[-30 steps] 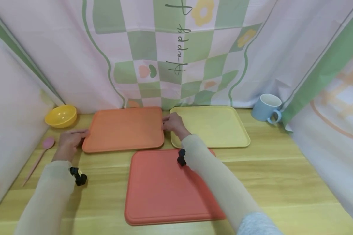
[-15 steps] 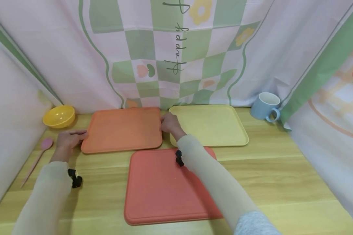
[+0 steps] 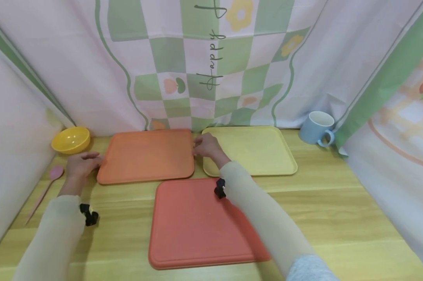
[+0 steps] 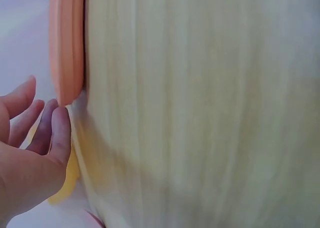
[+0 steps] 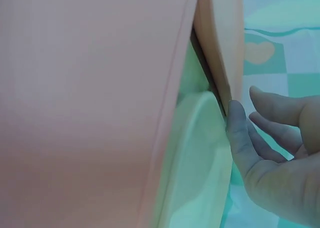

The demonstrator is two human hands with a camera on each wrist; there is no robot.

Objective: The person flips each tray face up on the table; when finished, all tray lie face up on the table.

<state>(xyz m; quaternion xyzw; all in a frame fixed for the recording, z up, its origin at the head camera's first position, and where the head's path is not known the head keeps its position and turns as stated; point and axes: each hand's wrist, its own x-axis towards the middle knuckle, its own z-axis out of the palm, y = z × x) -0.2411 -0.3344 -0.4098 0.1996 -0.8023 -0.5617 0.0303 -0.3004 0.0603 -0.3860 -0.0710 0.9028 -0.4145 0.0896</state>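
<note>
An orange tray (image 3: 146, 156) lies flat at the back left of the table. At its left edge is my left hand (image 3: 80, 164); in the left wrist view the fingertips (image 4: 61, 113) meet the tray's end while the thumb stands off. My right hand (image 3: 208, 147) is at the opposite edge, over the near-left corner of a yellow tray (image 3: 253, 150). In the right wrist view one fingertip (image 5: 236, 108) is right at the orange rim, with the thumb raised apart. A red tray (image 3: 200, 222) lies in front, partly under my right forearm.
A yellow bowl (image 3: 70, 140) stands in the back left corner, with a pink spoon (image 3: 44, 191) in front of it. At the back right is a blue mug (image 3: 316, 128). A patterned curtain (image 3: 204, 62) hangs behind the trays.
My left fingers have drawn back slightly from the orange tray's rim, and my right fingers have loosened at its other edge. The trays stay where they were.
</note>
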